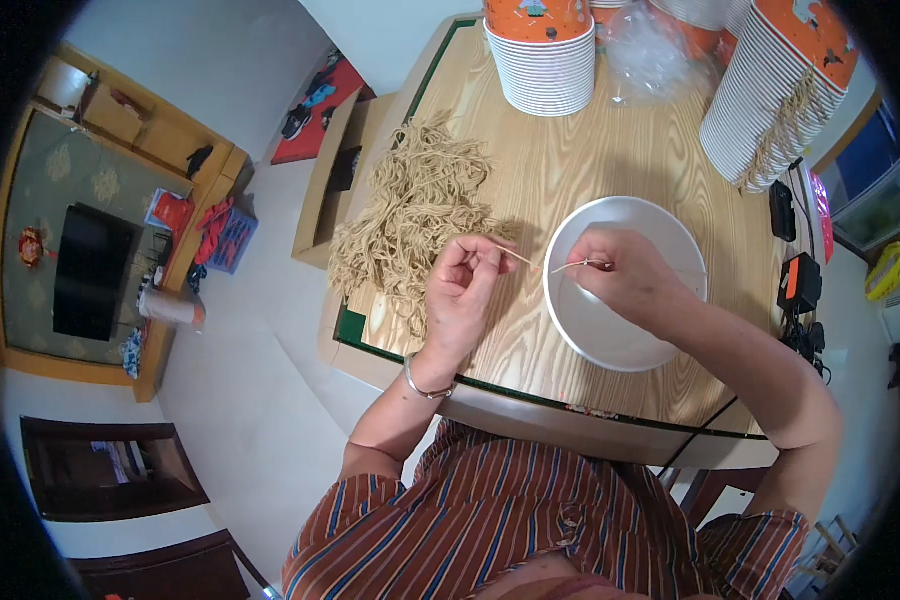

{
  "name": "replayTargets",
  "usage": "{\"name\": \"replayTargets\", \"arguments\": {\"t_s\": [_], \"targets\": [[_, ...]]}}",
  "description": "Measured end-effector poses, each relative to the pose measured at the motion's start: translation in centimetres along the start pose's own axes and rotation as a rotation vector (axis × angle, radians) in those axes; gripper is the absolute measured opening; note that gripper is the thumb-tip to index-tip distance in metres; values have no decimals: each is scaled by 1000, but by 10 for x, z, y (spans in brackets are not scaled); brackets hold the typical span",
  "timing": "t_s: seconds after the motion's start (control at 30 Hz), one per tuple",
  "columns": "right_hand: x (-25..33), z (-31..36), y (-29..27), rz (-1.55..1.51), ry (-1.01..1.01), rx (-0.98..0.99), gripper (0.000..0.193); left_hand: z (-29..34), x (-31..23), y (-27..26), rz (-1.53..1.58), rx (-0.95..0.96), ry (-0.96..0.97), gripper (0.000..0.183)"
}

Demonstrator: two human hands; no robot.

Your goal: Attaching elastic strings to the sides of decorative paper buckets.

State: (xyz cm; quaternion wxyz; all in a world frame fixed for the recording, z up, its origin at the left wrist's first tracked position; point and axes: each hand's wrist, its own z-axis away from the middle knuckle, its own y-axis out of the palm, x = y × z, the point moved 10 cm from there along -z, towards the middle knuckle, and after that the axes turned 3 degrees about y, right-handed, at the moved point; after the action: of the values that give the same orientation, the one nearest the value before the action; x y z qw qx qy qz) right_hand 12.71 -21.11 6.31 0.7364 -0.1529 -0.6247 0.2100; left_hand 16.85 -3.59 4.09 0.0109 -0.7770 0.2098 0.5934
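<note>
My left hand (462, 292), with a silver bangle at the wrist, is closed, and a thin tan cord (517, 257) sticks out from its fingertips to the right. Over a white round tub (610, 345), my right hand (622, 272) pinches another bit of tan cord (572, 265) that points left. The two cord ends nearly meet between the hands; whether they join I cannot tell. A loose, tangled heap of tan cords (410, 205) lies on the wooden table (535, 160), just beyond and left of my left hand.
At the far side stand stacks of orange-and-white paper tubs (542, 70); tan strands hang over the right-hand stack (750, 115). Between them is a clear plastic bag (655, 55). Black adapters and cables (800, 285) lie along the right edge. A cardboard box (320, 205) is beyond the left edge.
</note>
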Motion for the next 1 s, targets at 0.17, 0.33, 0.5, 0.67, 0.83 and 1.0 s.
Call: {"name": "replayTargets", "arguments": {"t_s": [0.17,0.33,0.5,0.67,0.83,1.0], "targets": [[0,1,6,-71,-68,24,14,-7,-28,11,-56,96,105,5],[9,5,8,-61,-58,51,13,-16,-49,49,-148,342,206,6],[25,13,5,-89,-241,-23,11,-27,-67,72,-475,529,412,7],[47,33,0,250,-339,-137,12,-43,-65,84,-593,717,277,13],[73,53,19,793,-607,-217,20,-54,-63,101,-645,878,220,16],[88,64,25,1058,-697,-322,23,-51,-56,115,-655,1021,201,16]]}}
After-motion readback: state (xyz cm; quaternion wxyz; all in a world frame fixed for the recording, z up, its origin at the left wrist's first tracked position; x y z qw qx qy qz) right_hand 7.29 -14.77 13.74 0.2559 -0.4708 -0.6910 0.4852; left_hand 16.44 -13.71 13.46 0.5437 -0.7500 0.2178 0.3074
